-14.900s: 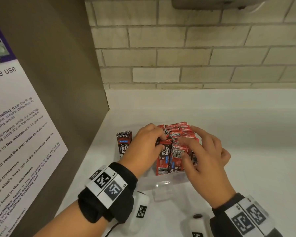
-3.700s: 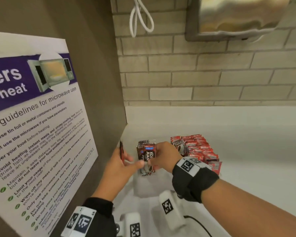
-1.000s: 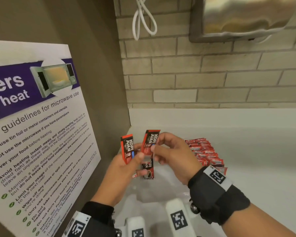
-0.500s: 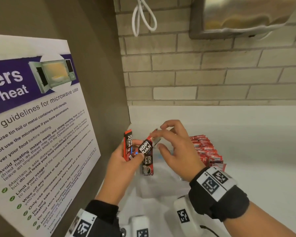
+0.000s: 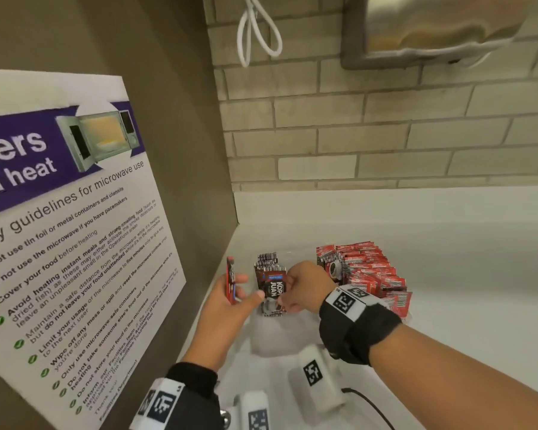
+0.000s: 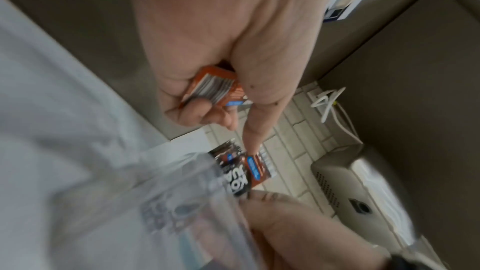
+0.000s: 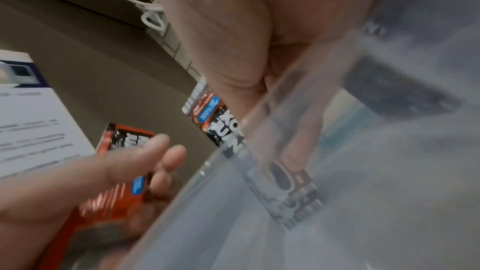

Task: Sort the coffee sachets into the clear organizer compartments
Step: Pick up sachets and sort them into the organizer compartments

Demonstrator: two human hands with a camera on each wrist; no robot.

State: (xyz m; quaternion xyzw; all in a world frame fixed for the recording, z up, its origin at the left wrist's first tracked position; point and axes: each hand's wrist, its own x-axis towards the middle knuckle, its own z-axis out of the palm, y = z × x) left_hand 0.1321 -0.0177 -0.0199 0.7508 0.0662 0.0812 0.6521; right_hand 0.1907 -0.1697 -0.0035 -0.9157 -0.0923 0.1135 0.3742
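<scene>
Two hands working over the clear organizer, one sachet each.

Leftmost, the left hand [image 5: 227, 308] is pinching one red sachet [image 5: 230, 282] upright; just right of it the right hand [image 5: 302, 287] is gripping one dark sachet [image 5: 274, 294] and lowering it into the organizer's [image 5: 274, 339] left compartment, beside a few dark ones [image 5: 266, 263] too bunched to count. Right of both hands, the red row [image 5: 367, 271] is filling another compartment, also beyond counting. Risk, as I judge it: released tilted, the sachet could be toppling its neighbours or catching the wall.
</scene>
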